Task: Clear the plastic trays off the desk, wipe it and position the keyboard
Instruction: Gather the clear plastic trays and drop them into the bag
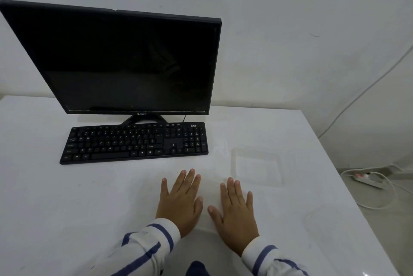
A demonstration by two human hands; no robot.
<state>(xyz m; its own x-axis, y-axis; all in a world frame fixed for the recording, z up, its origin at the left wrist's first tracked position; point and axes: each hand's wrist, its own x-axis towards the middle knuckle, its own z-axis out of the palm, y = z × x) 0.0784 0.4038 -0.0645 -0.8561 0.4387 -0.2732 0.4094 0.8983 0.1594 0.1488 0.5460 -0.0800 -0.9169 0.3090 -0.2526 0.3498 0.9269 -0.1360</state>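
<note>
Striped white-and-blue sleeves (154, 244) enter from the lower edge, leading to both hands laid palm-down on the white desk (67, 208). Left hand (181, 202) lies flat with fingers extended and slightly spread, gripping nothing. Right hand (237, 211) lies just beside it, thumbs near each other but not touching, fingers likewise extended and slightly apart, gripping nothing. A faint clear sheet or tray edge seems to lie under the hands; whether it is one cannot be told.

One clear plastic tray (257, 166) sits on the desk just beyond the right hand, rectangular, hard to see against the white surface. A second clear tray (324, 222) shows faintly near the desk's right edge, outline indistinct.

Black keyboard (136, 142) lies further back and left of the hands, slightly skewed, directly in front of the black monitor (120, 61), screen dark. A power strip (366, 179) with white cable lies on the floor at right.
</note>
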